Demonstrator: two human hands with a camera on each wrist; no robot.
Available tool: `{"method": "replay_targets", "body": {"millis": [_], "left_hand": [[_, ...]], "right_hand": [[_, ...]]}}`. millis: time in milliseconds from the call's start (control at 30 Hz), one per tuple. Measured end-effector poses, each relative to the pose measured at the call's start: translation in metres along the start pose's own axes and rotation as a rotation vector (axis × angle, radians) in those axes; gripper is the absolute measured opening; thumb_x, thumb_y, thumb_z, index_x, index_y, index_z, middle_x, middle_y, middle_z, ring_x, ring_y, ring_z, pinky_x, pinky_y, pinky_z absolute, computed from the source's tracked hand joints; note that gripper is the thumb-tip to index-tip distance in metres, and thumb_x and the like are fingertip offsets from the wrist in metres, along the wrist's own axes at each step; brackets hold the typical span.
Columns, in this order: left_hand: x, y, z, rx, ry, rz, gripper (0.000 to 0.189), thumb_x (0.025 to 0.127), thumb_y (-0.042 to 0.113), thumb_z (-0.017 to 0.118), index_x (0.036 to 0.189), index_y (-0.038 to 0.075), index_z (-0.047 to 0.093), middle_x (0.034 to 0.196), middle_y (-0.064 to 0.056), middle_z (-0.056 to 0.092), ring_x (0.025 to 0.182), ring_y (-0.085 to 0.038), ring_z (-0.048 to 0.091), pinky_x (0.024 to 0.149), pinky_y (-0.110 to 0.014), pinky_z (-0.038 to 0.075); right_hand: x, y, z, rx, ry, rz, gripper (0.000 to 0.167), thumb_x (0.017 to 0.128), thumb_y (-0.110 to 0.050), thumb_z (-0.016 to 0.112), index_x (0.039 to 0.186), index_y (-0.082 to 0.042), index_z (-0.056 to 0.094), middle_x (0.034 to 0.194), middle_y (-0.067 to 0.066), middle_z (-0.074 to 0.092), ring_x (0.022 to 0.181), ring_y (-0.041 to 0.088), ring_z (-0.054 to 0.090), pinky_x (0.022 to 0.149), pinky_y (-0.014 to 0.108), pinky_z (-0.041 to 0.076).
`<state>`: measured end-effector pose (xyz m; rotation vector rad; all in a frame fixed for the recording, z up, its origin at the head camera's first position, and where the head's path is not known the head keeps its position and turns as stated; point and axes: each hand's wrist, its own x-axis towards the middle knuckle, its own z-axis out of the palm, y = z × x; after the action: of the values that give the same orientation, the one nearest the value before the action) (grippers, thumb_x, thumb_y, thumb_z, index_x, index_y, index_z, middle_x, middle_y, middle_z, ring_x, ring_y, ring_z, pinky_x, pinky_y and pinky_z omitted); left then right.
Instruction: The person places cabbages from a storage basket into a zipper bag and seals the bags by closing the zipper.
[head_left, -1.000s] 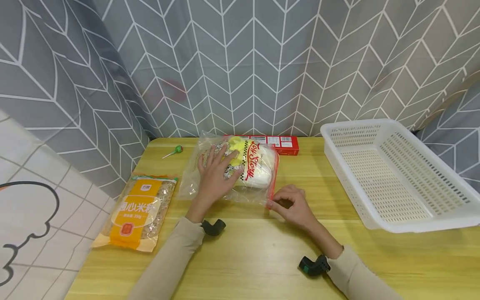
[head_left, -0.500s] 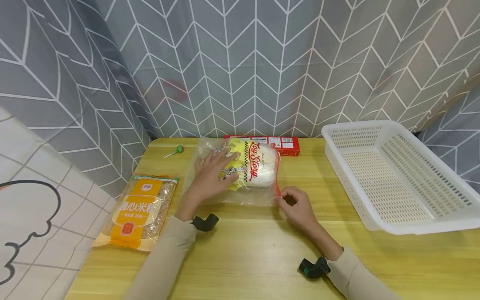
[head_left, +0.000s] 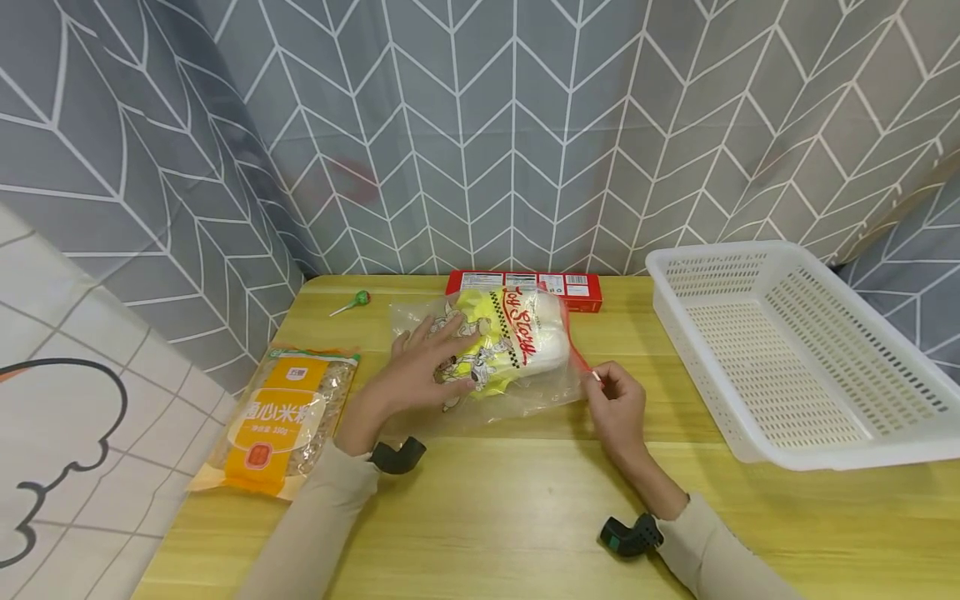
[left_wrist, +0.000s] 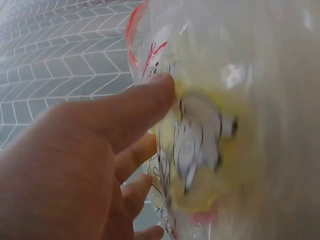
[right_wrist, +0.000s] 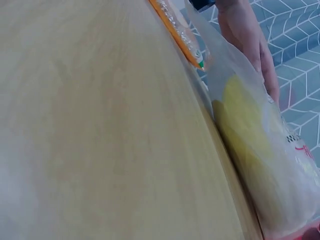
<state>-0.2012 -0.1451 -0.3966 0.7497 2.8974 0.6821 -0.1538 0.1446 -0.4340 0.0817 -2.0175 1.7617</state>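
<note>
A clear zip bag (head_left: 551,333) with a yellow cartoon print and red lettering lies on the table, bulging with something white inside. My left hand (head_left: 412,371) rests on its printed side, fingers spread. In the left wrist view, that thumb (left_wrist: 145,102) lies along the plastic beside a printed figure. The bag's red zip edge (head_left: 576,357) runs down its right side. At the near corner of this edge, my right hand (head_left: 621,408) pinches the zip, a small white piece showing at the fingertips. Only a sliver of the right hand shows in the right wrist view.
Behind the bag lies a red box (head_left: 588,292). A lollipop (head_left: 362,297) sits at the back left, and an orange-labelled food packet (head_left: 279,421) is left of my left arm. A white plastic basket (head_left: 738,433) stands on the right. Patterned curtain backs the table (head_left: 495,517).
The bag has shifted right and turned slightly, uncovering more of the red box. My right hand has moved right with the zip corner. The left hand has slid a little left and nearer.
</note>
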Motion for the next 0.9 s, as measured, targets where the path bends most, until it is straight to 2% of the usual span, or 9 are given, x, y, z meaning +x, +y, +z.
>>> {"method": "replay_targets", "body": {"millis": [100, 200, 367, 467, 567, 733, 900], "left_hand": [[-0.001, 0.003, 0.002, 0.016, 0.007, 0.037, 0.067, 0.094, 0.053, 0.066, 0.154, 0.035, 0.043, 0.172, 0.001, 0.013, 0.158, -0.043, 0.0, 0.118, -0.076, 0.004], [-0.001, 0.005, 0.004, 0.018, 0.022, 0.075, 0.062, 0.093, 0.051, 0.068, 0.149, 0.034, 0.051, 0.172, 0.001, 0.014, 0.159, -0.042, -0.002, 0.119, -0.075, 0.002], [0.002, 0.006, 0.011, 0.002, 0.037, 0.133, 0.053, 0.092, 0.051, 0.069, 0.141, 0.034, 0.061, 0.171, 0.001, 0.018, 0.159, -0.043, -0.003, 0.119, -0.074, 0.001], [0.003, 0.008, 0.016, -0.007, 0.029, 0.15, 0.052, 0.091, 0.054, 0.068, 0.138, 0.035, 0.063, 0.17, -0.001, 0.024, 0.159, -0.043, -0.002, 0.12, -0.073, 0.001], [0.003, 0.011, 0.02, -0.021, 0.029, 0.168, 0.05, 0.091, 0.053, 0.068, 0.137, 0.036, 0.064, 0.167, -0.003, 0.031, 0.158, -0.042, 0.008, 0.121, -0.072, 0.003], [0.002, 0.017, 0.027, -0.012, 0.031, 0.181, 0.051, 0.09, 0.053, 0.068, 0.14, 0.042, 0.06, 0.157, -0.001, 0.038, 0.147, -0.029, 0.034, 0.121, -0.064, 0.017], [0.0, 0.022, 0.03, -0.008, 0.047, 0.204, 0.054, 0.088, 0.052, 0.07, 0.141, 0.044, 0.058, 0.148, -0.002, 0.042, 0.136, -0.026, 0.042, 0.115, -0.058, 0.027]], "right_hand": [[0.002, 0.001, 0.0, 0.009, 0.07, 0.02, 0.011, 0.089, 0.012, 0.059, 0.078, 0.014, 0.06, 0.064, -0.007, 0.052, 0.055, -0.002, 0.042, 0.05, 0.014, 0.033], [0.005, 0.003, -0.002, -0.007, 0.107, 0.054, 0.012, 0.094, 0.006, 0.059, 0.087, 0.015, 0.061, 0.069, -0.002, 0.055, 0.059, -0.001, 0.045, 0.052, 0.013, 0.036], [0.015, 0.008, -0.008, -0.005, 0.123, 0.049, 0.019, 0.1, -0.001, 0.058, 0.095, 0.017, 0.058, 0.078, 0.002, 0.057, 0.065, 0.001, 0.05, 0.057, 0.012, 0.041], [0.023, 0.01, -0.011, -0.003, 0.124, 0.062, 0.02, 0.101, -0.004, 0.058, 0.097, 0.016, 0.058, 0.074, 0.002, 0.056, 0.062, 0.001, 0.048, 0.055, 0.011, 0.039], [0.031, 0.013, -0.013, -0.029, 0.121, 0.098, 0.02, 0.102, -0.006, 0.058, 0.097, 0.013, 0.059, 0.065, -0.003, 0.049, 0.056, 0.0, 0.042, 0.05, 0.012, 0.034], [0.047, 0.029, -0.016, -0.035, 0.092, 0.142, 0.023, 0.103, -0.01, 0.058, 0.095, 0.011, 0.06, 0.055, -0.01, 0.04, 0.048, -0.002, 0.036, 0.045, 0.014, 0.029], [0.065, 0.056, -0.018, -0.029, 0.085, 0.169, 0.026, 0.103, -0.018, 0.06, 0.096, 0.007, 0.062, 0.053, -0.011, 0.037, 0.047, -0.001, 0.036, 0.044, 0.016, 0.028]]}}
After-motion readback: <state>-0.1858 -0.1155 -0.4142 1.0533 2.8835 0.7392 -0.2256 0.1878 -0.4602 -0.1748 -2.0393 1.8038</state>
